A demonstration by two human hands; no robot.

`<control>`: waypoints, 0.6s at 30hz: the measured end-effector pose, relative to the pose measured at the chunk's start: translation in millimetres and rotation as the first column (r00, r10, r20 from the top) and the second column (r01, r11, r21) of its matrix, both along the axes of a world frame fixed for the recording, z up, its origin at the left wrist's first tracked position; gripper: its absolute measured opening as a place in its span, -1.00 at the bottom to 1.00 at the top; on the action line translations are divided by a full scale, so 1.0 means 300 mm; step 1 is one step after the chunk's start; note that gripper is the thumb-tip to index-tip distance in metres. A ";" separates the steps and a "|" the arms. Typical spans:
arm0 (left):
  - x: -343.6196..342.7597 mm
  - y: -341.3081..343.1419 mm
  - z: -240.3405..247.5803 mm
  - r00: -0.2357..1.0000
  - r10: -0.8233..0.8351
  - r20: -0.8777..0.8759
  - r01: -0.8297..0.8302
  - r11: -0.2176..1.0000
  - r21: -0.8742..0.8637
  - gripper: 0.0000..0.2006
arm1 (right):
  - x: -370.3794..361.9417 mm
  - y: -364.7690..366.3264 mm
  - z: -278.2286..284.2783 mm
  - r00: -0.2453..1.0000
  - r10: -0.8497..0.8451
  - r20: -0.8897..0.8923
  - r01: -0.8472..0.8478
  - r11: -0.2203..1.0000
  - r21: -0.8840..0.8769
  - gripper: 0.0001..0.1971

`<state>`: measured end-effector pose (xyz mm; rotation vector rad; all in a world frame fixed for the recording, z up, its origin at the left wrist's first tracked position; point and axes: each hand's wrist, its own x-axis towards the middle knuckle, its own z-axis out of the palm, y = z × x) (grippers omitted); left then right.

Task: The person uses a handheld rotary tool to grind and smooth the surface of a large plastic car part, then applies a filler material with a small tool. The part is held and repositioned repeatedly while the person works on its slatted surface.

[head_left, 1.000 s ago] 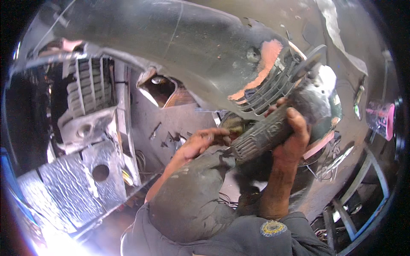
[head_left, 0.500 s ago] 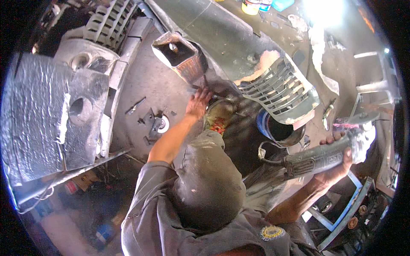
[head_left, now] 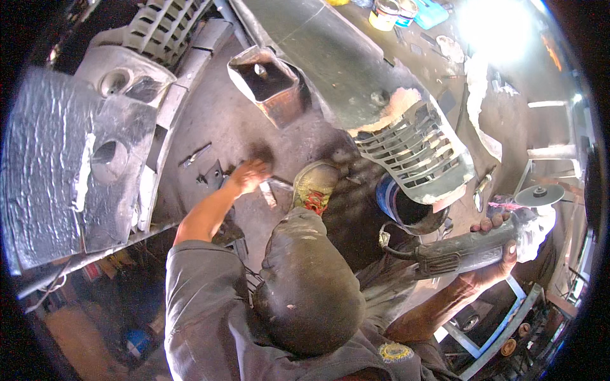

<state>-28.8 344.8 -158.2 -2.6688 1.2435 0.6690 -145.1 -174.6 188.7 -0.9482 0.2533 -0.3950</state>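
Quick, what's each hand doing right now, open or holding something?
Left hand: blurred; can't tell if open or closed.
Right hand: closed around the angle grinder.

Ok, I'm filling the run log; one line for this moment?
left hand: over floor, grip unclear; right hand: holding angle grinder; grey slatted panel: ahead

Readable text: none. Round yellow emblem (head_left: 395,352) on dark shirt (head_left: 206,298), possibly lettered, too small to make out.

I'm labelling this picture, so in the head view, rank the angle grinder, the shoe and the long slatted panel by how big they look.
1. Long slatted panel, though the upper edge cuts it off
2. Angle grinder
3. Shoe
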 end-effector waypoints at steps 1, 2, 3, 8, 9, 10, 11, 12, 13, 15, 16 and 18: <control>-0.018 0.117 -0.026 0.992 0.099 -0.080 -0.092 0.992 0.081 -0.49 | 0.012 0.002 -0.013 1.000 0.010 -0.008 -0.010 1.000 0.020 -0.34; -0.044 0.332 -0.060 0.790 0.563 -0.244 -0.568 0.821 0.056 -0.53 | 0.031 0.018 -0.033 0.999 0.033 -0.007 -0.032 0.997 0.075 -0.33; -0.052 0.376 -0.069 0.685 0.684 -0.252 -0.676 0.725 0.133 -0.56 | 0.044 0.024 -0.053 0.998 0.056 0.001 -0.056 0.995 0.087 -0.33; 0.021 0.314 0.102 0.817 0.574 0.056 -0.528 0.705 0.474 -0.61 | 0.112 0.113 -0.064 0.997 0.053 -0.057 -0.045 0.990 0.131 -0.28; -0.024 0.460 0.094 0.751 0.645 0.140 -0.635 0.649 0.418 -0.58 | 0.130 0.156 -0.073 0.993 0.101 -0.054 -0.088 0.974 0.210 -0.28; -0.017 0.392 0.082 0.666 0.730 0.156 -0.723 0.578 0.379 -0.56 | 0.143 0.166 -0.071 0.991 0.116 -0.062 -0.101 0.974 0.202 -0.28; -0.001 0.244 0.107 0.577 0.801 0.162 -0.794 0.503 0.341 -0.54 | 0.160 0.169 -0.077 0.990 0.112 -0.087 -0.099 0.985 0.139 -0.27; 0.008 0.178 0.143 0.482 0.857 0.180 -0.855 0.416 0.309 -0.52 | 0.176 0.182 -0.085 0.988 0.125 -0.085 -0.113 0.984 0.138 -0.27; -0.012 0.226 0.141 0.507 0.833 0.221 -0.844 0.428 0.322 -0.50 | 0.196 0.206 -0.095 0.986 0.146 -0.075 -0.133 0.978 0.161 -0.27; -0.030 0.260 0.087 0.576 0.769 0.276 -0.807 0.482 0.342 -0.44 | 0.235 0.253 -0.098 0.990 0.085 -0.112 -0.062 0.979 0.195 -0.29; -0.020 0.276 0.095 0.638 0.737 0.223 -0.753 0.535 0.383 -0.41 | 0.259 0.278 -0.104 0.987 0.051 -0.155 -0.023 0.984 0.177 -0.31; -0.032 0.255 0.100 0.593 0.794 0.133 -0.786 0.535 0.309 -0.33 | 0.295 0.292 -0.156 0.965 -0.086 -0.246 0.109 0.991 0.080 -0.36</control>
